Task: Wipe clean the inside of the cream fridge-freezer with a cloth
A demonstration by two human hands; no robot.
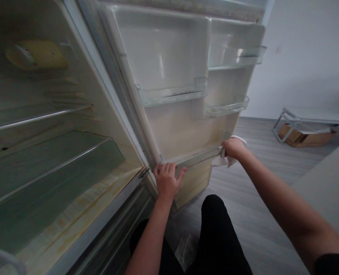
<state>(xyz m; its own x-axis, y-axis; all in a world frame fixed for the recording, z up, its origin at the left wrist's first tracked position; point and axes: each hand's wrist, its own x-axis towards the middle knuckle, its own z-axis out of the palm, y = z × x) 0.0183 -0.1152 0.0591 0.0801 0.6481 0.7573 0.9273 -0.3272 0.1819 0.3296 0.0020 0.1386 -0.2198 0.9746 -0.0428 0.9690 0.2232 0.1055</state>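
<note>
Door bin rail (198, 157), the lowest clear shelf on the inside of the open fridge door (183, 130), is being held at both ends. At its near end the left hand (167, 181) is gripping it, fingers curled over the top edge and thumb spread out along the front; its grip is closing on the rail itself. At the far end, by the door's outer edge, the right hand (233, 148) is pressing a white cloth (224, 160) against the rail, its grip bunching the cloth so that folds are hanging below the knuckles and a bit is showing behind the hand.

Above the rail, three more clear door bins are sitting empty: one wide bin (172, 93) in the middle, a smaller one (226, 107) to its right, and a higher one (236, 57) near the top corner. Yellowish staining is showing on the door liner just above the rail.

To the left, the fridge cabinet (52, 152) is standing open, its glass shelves (55, 168) running back into the dim interior and brownish marks streaking the lower sill. The person's knee in dark trousers (215, 229) is resting low between the arms. Across the grey wood floor (258, 191), a folded metal frame (309, 118) is lying over a cardboard box (301, 138) near the wall.
</note>
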